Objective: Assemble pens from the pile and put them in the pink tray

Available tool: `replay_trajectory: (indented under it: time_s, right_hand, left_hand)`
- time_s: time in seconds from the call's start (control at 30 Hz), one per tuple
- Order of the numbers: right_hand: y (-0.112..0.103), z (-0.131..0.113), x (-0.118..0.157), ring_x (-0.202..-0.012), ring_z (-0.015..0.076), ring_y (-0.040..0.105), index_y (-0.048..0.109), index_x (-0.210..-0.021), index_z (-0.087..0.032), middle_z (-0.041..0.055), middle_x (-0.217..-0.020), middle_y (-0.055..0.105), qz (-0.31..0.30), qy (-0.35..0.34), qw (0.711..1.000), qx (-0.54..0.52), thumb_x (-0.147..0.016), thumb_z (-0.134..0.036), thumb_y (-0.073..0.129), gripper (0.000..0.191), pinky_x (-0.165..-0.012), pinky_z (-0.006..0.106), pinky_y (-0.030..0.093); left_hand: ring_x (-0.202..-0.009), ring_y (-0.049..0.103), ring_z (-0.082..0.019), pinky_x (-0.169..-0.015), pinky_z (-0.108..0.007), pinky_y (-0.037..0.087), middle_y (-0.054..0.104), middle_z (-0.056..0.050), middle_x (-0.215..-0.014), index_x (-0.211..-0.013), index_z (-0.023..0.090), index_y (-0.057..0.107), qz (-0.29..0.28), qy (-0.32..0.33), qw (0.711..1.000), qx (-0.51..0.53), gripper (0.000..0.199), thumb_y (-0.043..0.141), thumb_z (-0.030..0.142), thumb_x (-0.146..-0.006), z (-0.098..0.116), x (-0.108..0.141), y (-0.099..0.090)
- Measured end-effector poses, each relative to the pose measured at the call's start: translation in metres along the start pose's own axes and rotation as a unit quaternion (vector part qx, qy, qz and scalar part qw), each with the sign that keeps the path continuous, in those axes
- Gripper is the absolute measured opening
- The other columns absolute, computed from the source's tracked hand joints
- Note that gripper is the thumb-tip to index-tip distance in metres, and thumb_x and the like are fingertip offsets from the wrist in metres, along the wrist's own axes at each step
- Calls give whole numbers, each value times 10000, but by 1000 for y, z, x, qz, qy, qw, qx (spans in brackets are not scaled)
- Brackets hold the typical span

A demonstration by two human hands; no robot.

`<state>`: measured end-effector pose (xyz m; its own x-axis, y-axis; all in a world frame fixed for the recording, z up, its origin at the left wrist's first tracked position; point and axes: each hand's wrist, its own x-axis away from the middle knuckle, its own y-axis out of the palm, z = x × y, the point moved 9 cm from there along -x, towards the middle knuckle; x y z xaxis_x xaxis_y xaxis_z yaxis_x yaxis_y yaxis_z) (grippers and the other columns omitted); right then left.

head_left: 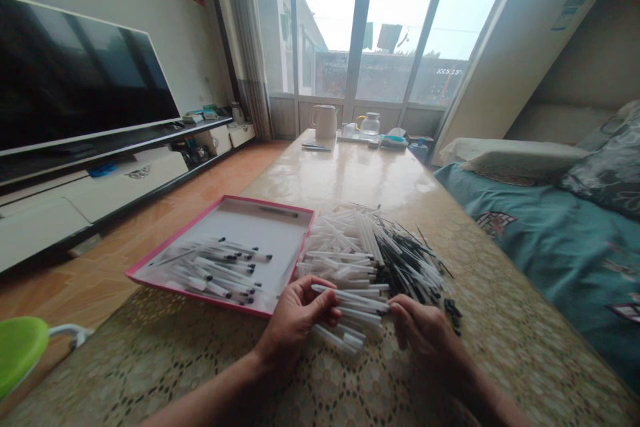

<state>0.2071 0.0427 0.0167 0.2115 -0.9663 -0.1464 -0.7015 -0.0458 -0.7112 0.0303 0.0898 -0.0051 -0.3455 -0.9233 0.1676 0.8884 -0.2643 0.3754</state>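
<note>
My left hand [303, 310] is closed around a translucent white pen barrel [353, 297], whose pointed end sticks out past the thumb. At the barrel's other end, my right hand [425, 327] pinches with thumb and forefinger; what lies between those fingertips is too small to make out. Under and behind the hands lies a heap of white pen barrels [335, 233]. Dark, thin pen refills [410, 253] are piled to its right. Small black pen plugs [453, 310] lie by my right hand. Left of the heap, a pink-rimmed tray [270, 233] holds several pens with black ends [220, 267].
The patterned table [365, 173] runs toward the windows. At its far end stand a pitcher [326, 122], a glass pot [370, 124] and a tissue pack [394, 140]. A teal-covered sofa [520, 240] borders the right, a green stool [23, 350] the lower left.
</note>
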Motion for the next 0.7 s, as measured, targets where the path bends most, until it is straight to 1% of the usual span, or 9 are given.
replay_trajectory:
  time_s: [0.07,0.17,0.27,0.37,0.47,0.6,0.7]
  right_hand:
    - [-1,-1,0,-480,119,541,510,-774,-204,-28,-521,563,4,-6,1000,4,-963,-415,286,361,-517,216,393]
    - [-7,-1,0,-510,126,548,518,-897,-195,-28,-569,578,23,3,1000,-5,-942,-393,359,258,-532,219,412]
    - [-15,1,1,-538,132,548,519,-915,-197,-25,-605,579,44,14,999,21,-916,-374,417,204,-536,226,417]
    - [-20,4,1,-525,137,539,553,-959,-193,-25,-605,573,55,19,997,58,-880,-373,470,213,-505,230,404]
    - [-19,5,1,-524,140,551,576,-1007,-187,-16,-625,605,54,15,998,35,-879,-388,464,263,-489,228,404]
    - [-10,-1,0,-569,137,561,567,-891,-190,-10,-639,597,26,-3,999,-20,-916,-385,408,253,-540,226,427]
    - [-15,-1,-1,-540,126,520,544,-815,-196,-21,-621,552,43,8,998,-50,-912,-385,423,244,-524,222,414]
  left_hand:
    - [-510,603,-117,-515,-209,473,676,-28,-586,-807,118,624,3,0,1000,4,301,778,334,-663,1,1,1]
    - [-518,603,-118,-508,-210,469,666,-18,-597,-783,121,626,17,5,1000,12,298,785,336,-651,3,2,0]
    - [-524,607,-120,-510,-208,463,655,-9,-590,-775,124,630,30,1,999,16,304,793,341,-638,3,2,-2]
    - [-517,607,-121,-510,-206,457,658,-11,-573,-781,127,633,30,-1,999,14,313,796,348,-631,2,2,-2]
    - [-516,605,-118,-515,-204,459,667,-15,-577,-791,129,630,25,0,1000,12,316,791,353,-638,1,1,-3]
    - [-512,599,-106,-519,-195,458,676,-18,-594,-798,131,625,11,2,1000,5,290,777,339,-663,0,1,-2]
    - [-521,600,-105,-523,-191,456,677,-16,-590,-816,136,628,10,6,1000,0,257,754,325,-697,0,2,-2]
